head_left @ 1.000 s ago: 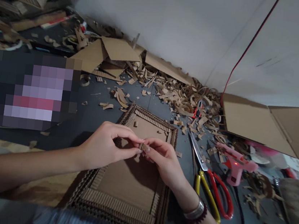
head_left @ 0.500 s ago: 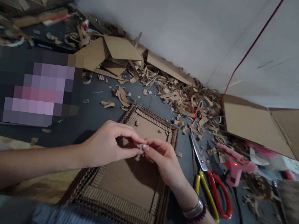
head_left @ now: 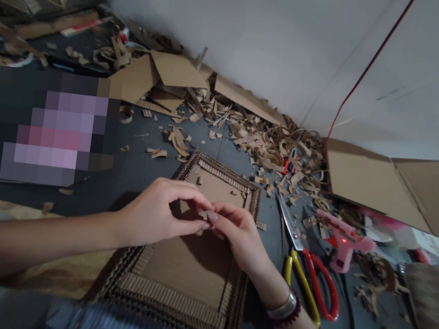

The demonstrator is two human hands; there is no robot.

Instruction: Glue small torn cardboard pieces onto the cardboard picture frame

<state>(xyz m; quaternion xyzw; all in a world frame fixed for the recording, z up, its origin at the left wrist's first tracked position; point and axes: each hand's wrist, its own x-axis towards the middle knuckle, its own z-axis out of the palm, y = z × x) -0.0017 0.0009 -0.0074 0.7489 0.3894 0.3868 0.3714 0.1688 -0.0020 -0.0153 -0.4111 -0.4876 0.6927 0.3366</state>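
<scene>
Above a rectangular cardboard tray (head_left: 174, 299) with layered corrugated edges, my two hands meet fingertip to fingertip. Between them is a small cardboard scrap (head_left: 204, 214), partly hidden by the fingers. My left hand (head_left: 166, 208) pinches it with thumb and fingers from the left. From the right, my right hand (head_left: 237, 233) pinches the same scrap, thumb on top. The tray lies at a slant, its near end over striped blue cloth (head_left: 103, 326). A few loose cardboard bits (head_left: 200, 180) rest inside its far end.
Scissors (head_left: 294, 238) with red and yellow handles lie right of the tray. Beyond them sit a pink glue gun (head_left: 344, 241) with a lit red light and an opened cardboard piece (head_left: 362, 176). Cardboard scraps (head_left: 262, 143) and an orange cutter (head_left: 291, 161) lie along the wall. A pixelated patch covers the left.
Both hands stay over the tray, still pinching. The fingertips have shifted slightly around the scrap, which shows at a different angle. The whole view has slid a little.
</scene>
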